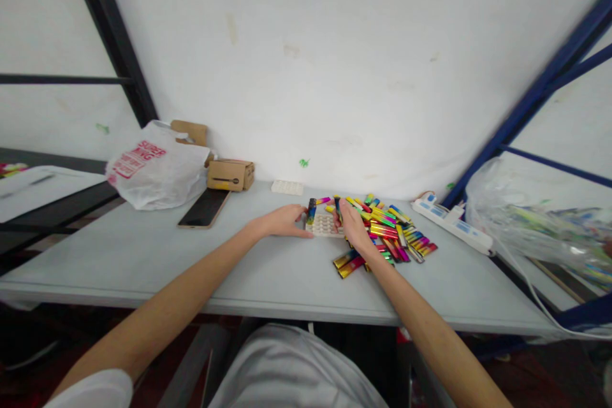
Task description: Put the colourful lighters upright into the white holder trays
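Pinching a dark lighter [337, 206], the right hand [352, 224] faced the spread left hand [285, 222] across a gridded tray [323, 225]. A nudge from the left hand risked toppling the upright lighter [312, 211] beside its fingertips.

Before me, a scuffed white wall [306, 76] is rising behind a pale grey surface [143, 261]. A black metal frame [113, 29] is standing on the left, a blue metal frame [528, 103] on the right; dim reddish floor [535, 370] is showing underneath.
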The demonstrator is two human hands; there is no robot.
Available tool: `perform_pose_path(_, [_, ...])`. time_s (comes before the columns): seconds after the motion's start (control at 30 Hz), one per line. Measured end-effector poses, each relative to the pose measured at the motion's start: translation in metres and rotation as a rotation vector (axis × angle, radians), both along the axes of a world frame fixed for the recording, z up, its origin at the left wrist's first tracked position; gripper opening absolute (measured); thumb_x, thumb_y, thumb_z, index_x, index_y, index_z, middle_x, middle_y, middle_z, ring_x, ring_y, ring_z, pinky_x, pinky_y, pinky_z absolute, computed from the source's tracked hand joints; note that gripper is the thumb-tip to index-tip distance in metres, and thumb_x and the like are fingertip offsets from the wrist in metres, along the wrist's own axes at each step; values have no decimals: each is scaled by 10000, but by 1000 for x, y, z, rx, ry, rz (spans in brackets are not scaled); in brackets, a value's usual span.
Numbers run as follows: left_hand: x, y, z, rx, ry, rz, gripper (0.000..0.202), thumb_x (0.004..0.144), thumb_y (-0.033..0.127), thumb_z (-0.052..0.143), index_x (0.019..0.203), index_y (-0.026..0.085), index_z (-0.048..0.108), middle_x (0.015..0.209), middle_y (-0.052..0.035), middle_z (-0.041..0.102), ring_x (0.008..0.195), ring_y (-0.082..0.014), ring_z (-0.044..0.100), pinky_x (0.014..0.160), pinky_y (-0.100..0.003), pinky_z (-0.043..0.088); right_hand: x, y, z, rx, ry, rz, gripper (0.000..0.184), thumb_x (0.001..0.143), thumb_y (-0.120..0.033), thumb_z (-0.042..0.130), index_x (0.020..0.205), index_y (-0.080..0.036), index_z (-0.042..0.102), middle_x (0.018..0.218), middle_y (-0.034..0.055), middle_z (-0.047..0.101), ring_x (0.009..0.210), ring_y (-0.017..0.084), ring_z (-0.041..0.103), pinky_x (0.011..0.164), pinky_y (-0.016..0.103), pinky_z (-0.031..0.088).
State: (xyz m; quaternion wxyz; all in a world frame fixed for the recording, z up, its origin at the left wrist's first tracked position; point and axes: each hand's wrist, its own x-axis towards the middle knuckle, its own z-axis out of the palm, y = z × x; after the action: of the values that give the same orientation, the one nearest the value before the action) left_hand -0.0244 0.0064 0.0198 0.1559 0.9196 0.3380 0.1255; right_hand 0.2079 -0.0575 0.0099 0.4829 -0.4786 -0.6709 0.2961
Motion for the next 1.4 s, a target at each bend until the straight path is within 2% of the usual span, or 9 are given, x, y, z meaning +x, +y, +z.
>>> perform_pose_path(0.13, [0,-2,2,-9,-10,-10,683,752,703,724,1152,150,685,964,-79,706,834,-253,641,734,-315,477,-6,-5,7,209,-108,-98,527,968,-701,473,928,-215,674,921,81,681,892,234,640,817,352,536])
perform_pose_path(0.2, [0,-4,4,-18,-20,-11,663,755,687,728,1158,162,686,970,-74,712,834,-250,644,736,-311,477,-9,-8,9,270,-167,-135,461,956,-643,541,896,-211,691,935,87,690,881,233,635,826,354,527])
perform_pose_path(0.3, [1,-6,6,-30,-43,-15,652,755,672,735,1176,177,682,992,-66,725,839,-244,650,746,-306,482,-11,-11,9,239,-215,-111,395,984,-560,551,915,-207,714,798,56,696,750,221,639,762,340,514])
perform_pose_path(0.47, [1,-6,6,-22,-32,-3,669,748,684,738,1166,165,684,973,-72,728,822,-248,654,726,-309,481,-12,-12,6,265,-284,-72,328,1013,-488,560,992,-223,752,976,77,782,899,251,707,862,351,519])
perform_pose_path(0.57, [1,-5,4,-14,-38,-12,670,754,676,738,1189,170,678,1006,-76,731,845,-250,658,737,-306,483,-11,-8,4,279,-409,-1,318,1035,-454,544,979,-220,752,933,80,780,868,250,703,835,352,514])
perform_pose_path(0.7, [1,-5,3,5,-32,4,684,745,690,735,1169,156,680,1004,-84,725,847,-256,656,737,-309,479,-8,-2,1,359,-530,-33,313,1057,-421,521,1048,-197,738,927,100,761,849,251,689,829,356,498])
perform_pose_path(0.93, [1,-4,3,8,-23,-1,677,754,697,724,1150,150,683,974,-75,718,822,-237,642,714,-295,468,-9,1,-4,358,-490,61,271,1067,-378,537,1156,-174,691,880,67,753,773,212,686,736,304,491])
perform_pose_path(1.13, [1,-4,2,10,-17,6,670,752,680,740,1167,158,677,985,-76,722,834,-243,649,718,-298,471,-5,3,-3,390,-650,36,271,1084,-379,497,1108,-184,684,931,85,734,827,221,663,740,305,470])
perform_pose_path(1.4, [0,-2,-1,38,-2,33,688,732,764,707,1064,162,674,927,-68,703,801,-234,630,696,-300,465,-11,5,-3,264,-668,26,275,1073,-361,535,1243,-177,649,867,65,755,735,202,678,685,287,462])
